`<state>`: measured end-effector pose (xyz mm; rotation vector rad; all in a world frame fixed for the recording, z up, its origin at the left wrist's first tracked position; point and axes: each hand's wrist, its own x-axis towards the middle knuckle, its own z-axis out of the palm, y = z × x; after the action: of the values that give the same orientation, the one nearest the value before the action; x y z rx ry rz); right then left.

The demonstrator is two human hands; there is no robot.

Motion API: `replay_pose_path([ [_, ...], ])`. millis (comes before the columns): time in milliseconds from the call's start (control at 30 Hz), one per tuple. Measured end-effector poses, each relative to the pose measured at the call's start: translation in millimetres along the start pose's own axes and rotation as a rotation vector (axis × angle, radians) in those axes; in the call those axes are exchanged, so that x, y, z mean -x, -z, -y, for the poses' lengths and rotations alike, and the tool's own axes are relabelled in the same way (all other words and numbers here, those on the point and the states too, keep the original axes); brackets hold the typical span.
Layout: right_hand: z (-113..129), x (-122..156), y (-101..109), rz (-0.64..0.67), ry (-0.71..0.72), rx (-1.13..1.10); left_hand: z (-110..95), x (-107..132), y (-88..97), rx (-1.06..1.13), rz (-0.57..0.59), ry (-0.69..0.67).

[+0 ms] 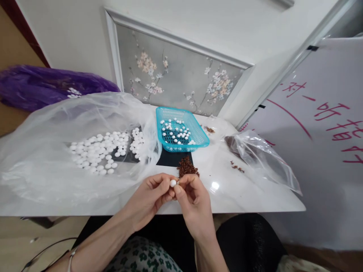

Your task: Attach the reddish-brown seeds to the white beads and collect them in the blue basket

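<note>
Pinched between both sets of fingertips, a small white bead point(172, 183) is held at the near table edge — left hand point(149, 200) gripping it, right hand point(194, 206) closed alongside, reddish-brown pile point(187, 167) just beyond.

We record a glossy white table point(249, 196) carrying a clear plastic sheet point(42, 162) strewn with white seeds point(99, 153), a turquoise basket point(181, 129), a reddish-brown husk pile point(187, 167) and a clear bag point(261, 155).
</note>
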<state>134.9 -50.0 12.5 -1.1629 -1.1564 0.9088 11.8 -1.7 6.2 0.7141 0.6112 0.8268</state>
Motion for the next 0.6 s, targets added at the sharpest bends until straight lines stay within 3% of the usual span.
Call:
replay_pose_path([
  [100,1.5,0.1,6.0,0.058,0.027,0.005,1.6,-1.1,2.9,-0.015,0.027,0.022],
  [333,6.7,1.4,12.1,0.160,0.139,0.302,0.9,0.4,3.9,-0.040,0.070,0.001],
  [600,7.7,2.7,11.6,0.181,0.149,0.305,-0.4,2.2,1.9,-0.029,0.084,0.012],
])
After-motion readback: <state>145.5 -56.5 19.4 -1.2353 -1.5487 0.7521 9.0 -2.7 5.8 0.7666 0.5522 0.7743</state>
